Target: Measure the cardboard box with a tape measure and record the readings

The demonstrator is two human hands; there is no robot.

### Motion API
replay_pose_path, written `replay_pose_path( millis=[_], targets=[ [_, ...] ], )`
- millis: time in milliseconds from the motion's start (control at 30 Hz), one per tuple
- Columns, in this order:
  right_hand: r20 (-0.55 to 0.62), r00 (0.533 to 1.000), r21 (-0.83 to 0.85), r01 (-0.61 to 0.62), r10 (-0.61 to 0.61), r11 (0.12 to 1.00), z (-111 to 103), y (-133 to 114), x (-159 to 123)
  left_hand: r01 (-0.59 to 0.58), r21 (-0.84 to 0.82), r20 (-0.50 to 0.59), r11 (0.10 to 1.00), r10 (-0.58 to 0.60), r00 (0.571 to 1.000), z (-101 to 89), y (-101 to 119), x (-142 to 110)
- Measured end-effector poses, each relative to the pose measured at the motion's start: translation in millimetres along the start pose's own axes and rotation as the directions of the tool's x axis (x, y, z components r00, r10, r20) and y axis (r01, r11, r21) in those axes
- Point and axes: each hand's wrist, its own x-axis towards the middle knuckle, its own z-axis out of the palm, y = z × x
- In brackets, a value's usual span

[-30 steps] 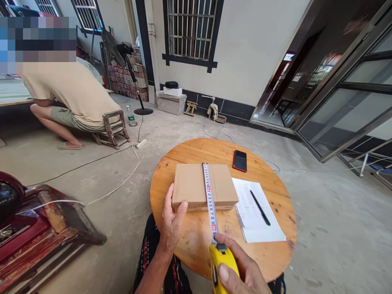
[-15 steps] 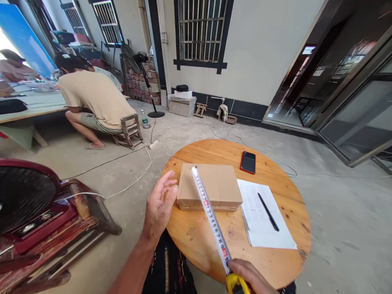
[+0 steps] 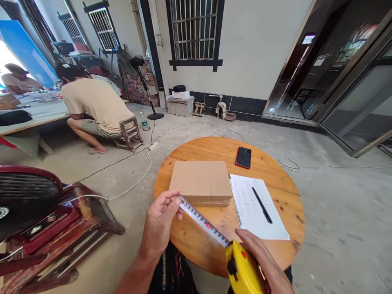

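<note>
A yellow tape measure (image 3: 246, 267) is in my right hand (image 3: 261, 255), its case partly covered by the fingers. Its white blade (image 3: 203, 220) runs up and left to my left hand (image 3: 162, 216), which pinches the end between thumb and fingers. The blade slants across in front of a closed brown cardboard box (image 3: 200, 179) on the round wooden table (image 3: 196, 253). My left fingertips are close to the box's near left corner; whether they touch it I cannot tell.
Right of the box lie white papers (image 3: 251, 196) with a black pen (image 3: 262, 205) on them. A red-edged phone (image 3: 243, 157) lies farther back. On the left stand a dark red fan (image 3: 30, 196) and a person (image 3: 94, 104) seated on a small chair.
My left hand has gone from open beside the box to pinching the blade's end. The blade has swung down off the box top and shows less length; the yellow case has come further into view.
</note>
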Motion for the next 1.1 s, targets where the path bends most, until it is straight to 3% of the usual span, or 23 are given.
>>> replay_pose_path(
  millis=[133,200,267,333,533,667,767,867,967,1033,1100],
  targets=[
    [0.017,0.988,-0.122,0.157,-0.156,0.98,8.8,-12.4,25.3,-0.039,0.138,0.065,0.99,0.03,0.997,14.2,-3.4,-32.9],
    [0.025,0.968,-0.156,0.25,-0.249,0.955,16.0,-17.7,35.6,-0.183,0.275,0.156,0.944,0.144,0.977,15.4,-7.3,-44.3],
    [0.037,0.952,-0.181,0.304,-0.303,0.935,19.6,-21.3,45.8,-0.361,0.405,0.253,0.84,0.276,0.927,9.8,-13.4,-50.3],
    [0.046,0.948,-0.192,0.318,-0.315,0.928,16.9,-23.5,60.4,-0.443,0.509,0.277,0.738,0.347,0.896,-1.6,-21.1,-52.0],
    [0.117,0.96,-0.165,0.269,-0.252,0.949,-5.0,-22.1,152.1,-0.335,0.656,0.069,0.677,0.388,0.919,-39.3,-42.1,-47.2],
    [0.288,0.928,-0.191,0.298,-0.237,0.935,0.7,-19.8,217.2,-0.315,0.684,0.04,0.657,0.399,0.916,-51.5,-57.5,-43.2],
    [0.394,0.892,-0.201,0.32,-0.223,0.926,10.2,-23.1,244.2,-0.293,0.689,0.026,0.663,0.382,0.924,-57.2,-69.6,-40.4],
    [0.427,0.867,-0.186,0.363,-0.258,0.913,11.3,-28.2,249.5,-0.258,0.684,0.006,0.683,0.348,0.938,-60.0,-77.8,-36.1],
    [0.312,0.918,-0.183,0.312,-0.246,0.932,3.3,-25.6,234.1,-0.225,0.661,-0.01,0.715,0.309,0.951,-57.8,-81.9,-29.3],
    [0.096,0.984,-0.159,0.166,-0.152,0.973,-1.1,-15.1,213.7,-0.205,0.629,-0.022,0.75,0.28,0.96,-53.1,-84.1,-24.2],
    [-0.182,0.983,-0.071,-0.046,0.032,0.996,-0.6,1.0,188.5,-0.159,0.585,-0.039,0.795,0.224,0.974,-45.8,-86.8,-20.1]
  ],
)
